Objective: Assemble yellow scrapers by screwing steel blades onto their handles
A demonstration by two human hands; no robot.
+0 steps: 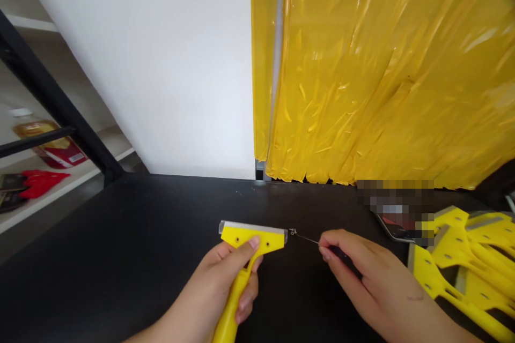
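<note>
My left hand (231, 273) is closed round the neck of a yellow scraper (252, 238), with the thumb lying on its flat head. A pale blade strip runs along the scraper's far edge, and two small dark round fasteners show on the head. My right hand (356, 270) pinches a thin dark metal rod (308, 239) between thumb and fingertips. At the rod's left end is a small dark piece (293, 232), close beside the right end of the blade strip. Whether it touches the scraper I cannot tell.
Several yellow scrapers (454, 262) lie piled at the right of the black table (161, 225). A phone (396, 230), partly pixelated, lies behind my right hand. Yellow plastic curtain (362, 91) hangs beyond the table. On the left shelf (76, 177) are a bottle (48, 136) and red gloves (40, 183).
</note>
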